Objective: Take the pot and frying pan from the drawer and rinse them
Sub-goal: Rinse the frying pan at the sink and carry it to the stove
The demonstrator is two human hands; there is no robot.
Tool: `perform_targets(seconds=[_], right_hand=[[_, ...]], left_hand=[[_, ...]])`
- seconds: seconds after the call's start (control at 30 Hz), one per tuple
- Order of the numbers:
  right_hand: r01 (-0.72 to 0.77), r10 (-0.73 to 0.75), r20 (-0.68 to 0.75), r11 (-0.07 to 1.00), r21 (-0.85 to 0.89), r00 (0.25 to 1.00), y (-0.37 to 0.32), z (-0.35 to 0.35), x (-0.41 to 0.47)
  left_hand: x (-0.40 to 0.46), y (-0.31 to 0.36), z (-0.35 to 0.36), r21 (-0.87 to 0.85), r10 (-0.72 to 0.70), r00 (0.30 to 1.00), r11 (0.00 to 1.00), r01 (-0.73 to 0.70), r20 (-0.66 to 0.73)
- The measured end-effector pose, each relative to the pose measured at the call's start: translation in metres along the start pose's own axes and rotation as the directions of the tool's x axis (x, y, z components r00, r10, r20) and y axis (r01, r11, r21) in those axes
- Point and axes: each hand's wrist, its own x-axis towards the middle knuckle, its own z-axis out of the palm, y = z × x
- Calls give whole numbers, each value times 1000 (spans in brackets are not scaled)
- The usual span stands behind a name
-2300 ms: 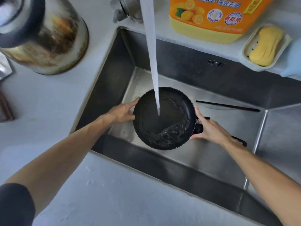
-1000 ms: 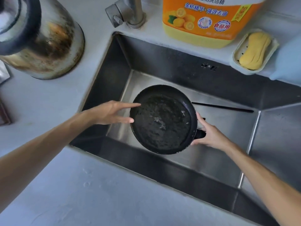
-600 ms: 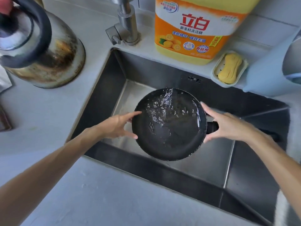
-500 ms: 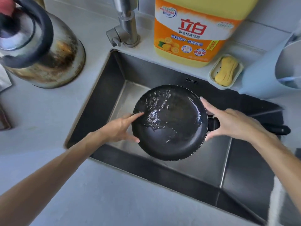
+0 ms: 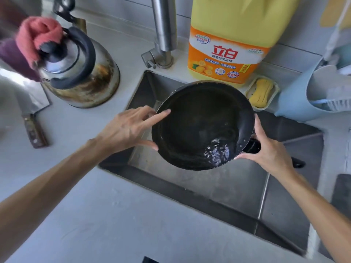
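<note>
1. Over the sink (image 5: 144, 86), the frying pan (image 5: 201, 126) is held up in the air, tipped so that a little puddle of water (image 5: 216, 151) is pooled at about 5 o'clock inside it.
2. The left hand (image 5: 129, 128) is spread open and pressed flat-ish against the rim at 9 o'clock, with a finger laid over the edge. It's a steadying touch, not a real grip.
3. The right hand (image 5: 266, 149) is closed around the base of the handle (image 5: 252, 147) at 4 o'clock, so most of the weight is probably being carried there.
4. Handling guess: stiff metal, nothing fragile, moderately heavy, and nose-heavy when held by the handle alone. The dark coating looks wet, so the rim should be treated as slippery.
5. Best hold is reckoned to be the handle, which is made for it. The rim is only good for balancing while water gets swirled or dumped.
6. No pot can be seen anywhere in view, so that half of the job can't be judged.
7. A kettle (image 5: 79, 73) sits on the surface at 10 o'clock of the pan and a detergent jug (image 5: 228, 54) at 12, both close enough to get bumped if the pan is swung carelessly.
</note>
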Motion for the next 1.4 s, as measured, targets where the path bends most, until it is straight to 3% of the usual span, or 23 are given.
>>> perform_targets(seconds=[0.1, 0.17, 0.27, 0.37, 0.53, 0.63, 0.83, 0.97, 1.03, 1.1, 1.17, 1.2, 1.3, 1.4], right_hand=[[-16, 7, 47, 980, 198, 999, 3, -8, -5], [-19, 2, 74, 972, 233, 997, 6, -19, -11], [-15, 19, -38, 995, 97, 999, 6, -42, -23], [49, -69, -246, 995, -85, 967, 1, -71, -34], [134, -261, -441, 945, -298, 859, -3, -108, -45], [182, -422, -541, 879, -441, 727, -1, -120, -50], [198, -501, -586, 841, -504, 637, 16, -133, -71], [217, -517, -591, 836, -504, 619, 24, -144, -87], [216, -491, -578, 851, -479, 652, 25, -152, -98], [180, -344, -501, 921, -347, 795, 24, -168, -109], [69, -131, -286, 974, -217, 949, 23, -182, -117], [44, -77, -186, 983, -177, 980, 23, -188, -121], [15, -15, -42, 1000, -7, 999, 22, -195, -129], [-88, 78, 57, 978, 189, 995, 18, -195, -140]], left_hand=[[14, -1, -27, -42, 1, 998, 999, 1, 55], [23, 1, -39, -33, 2, 997, 999, 0, 75], [31, 10, -45, 23, 44, 999, 999, -45, 21], [40, 24, -48, 53, 28, 996, 998, -23, -90], [52, 39, -55, 107, 27, 964, 994, 1, -265], [55, 39, -59, 187, 50, 932, 982, 20, -359], [61, 53, -78, 321, 127, 836, 945, 62, -534], [63, 73, -94, 327, 131, 845, 943, 54, -519], [63, 81, -102, 278, 108, 881, 960, 28, -461], [63, 86, -113, 160, 61, 929, 987, -2, -366], [63, 90, -125, -12, -1, 970, 1000, -1, -244], [63, 92, -132, -106, -44, 983, 994, 25, -176], [63, 98, -145, -342, -95, 995, 935, 93, 11], [65, 98, -145, -527, -69, 992, 842, 113, 103]])
